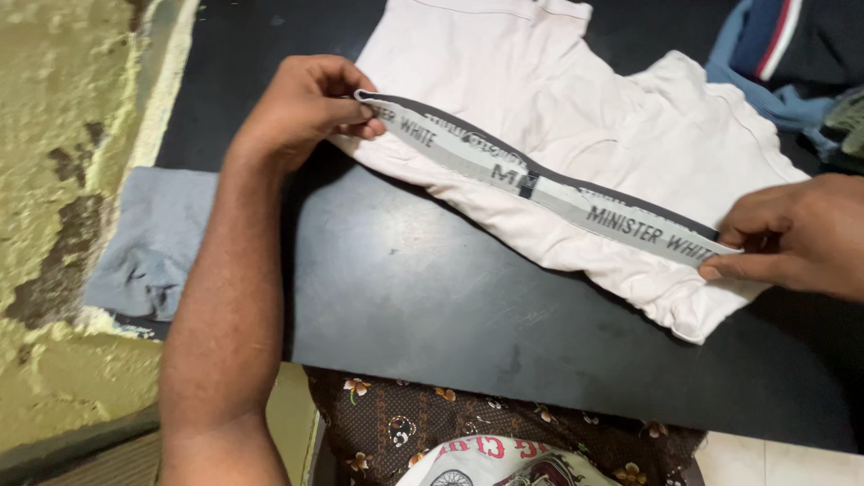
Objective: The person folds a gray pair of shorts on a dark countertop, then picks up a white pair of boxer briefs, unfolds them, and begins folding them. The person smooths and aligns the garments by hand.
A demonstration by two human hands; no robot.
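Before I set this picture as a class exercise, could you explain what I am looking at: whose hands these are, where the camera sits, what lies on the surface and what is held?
There is no machine here. A person wears one camera on the head, looking down at their own two bare hands.

The left hand and the right hand each pinch one end of the grey elastic waistband of a pale pink cotton undergarment, pulling it straight. The garment lies spread on a dark smooth tabletop.

A folded grey cloth lies at the table's left edge, beside a rough, peeling yellowish wall. A heap of blue and dark clothes sits at the top right. Brown flowered fabric shows below the table's near edge.
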